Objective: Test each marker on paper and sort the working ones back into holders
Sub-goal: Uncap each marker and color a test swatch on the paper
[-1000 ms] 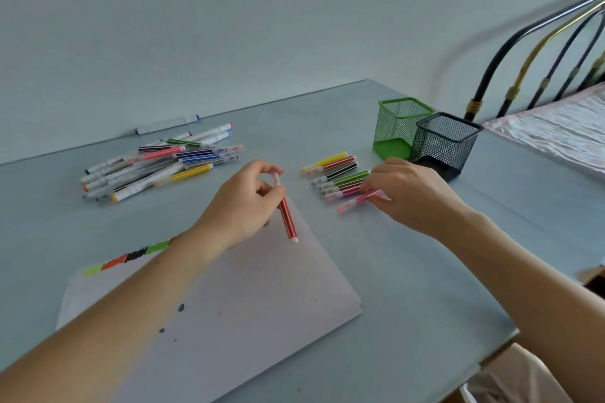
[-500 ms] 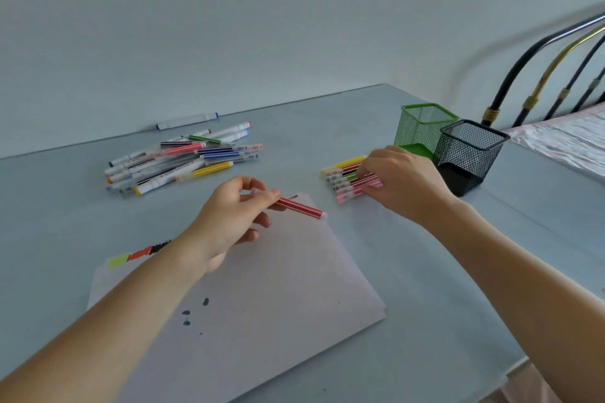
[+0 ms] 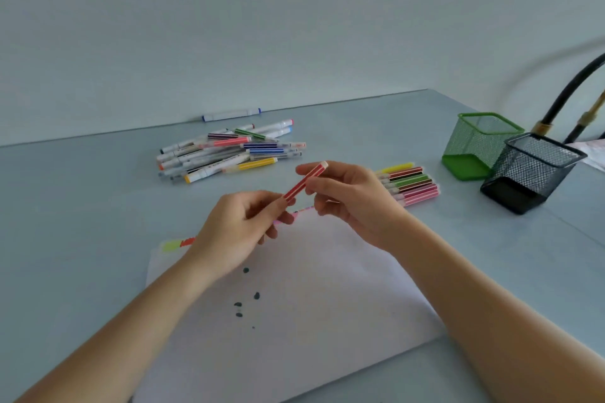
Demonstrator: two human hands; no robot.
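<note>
A red striped marker (image 3: 302, 182) is held above the far edge of the white paper (image 3: 311, 298). My left hand (image 3: 239, 229) pinches its lower end and my right hand (image 3: 353, 203) pinches its upper part near the pale cap. Dark ink dots (image 3: 246, 296) mark the paper's middle. A loose pile of markers (image 3: 229, 150) lies at the back left. A tidy row of markers (image 3: 409, 185) lies just right of my right hand. The green mesh holder (image 3: 478, 144) and the black mesh holder (image 3: 530, 170) stand at the right; no markers show inside them.
A single white marker with blue ends (image 3: 230, 115) lies against the wall at the back. Colour swatches (image 3: 178, 244) show at the paper's left corner. Dark metal bed rails (image 3: 569, 95) rise behind the holders. The grey table (image 3: 82, 222) ends near the bottom right.
My right hand left the row of markers and came over to grip the red marker's upper part. My left hand turned the marker so it now points up and to the right.
</note>
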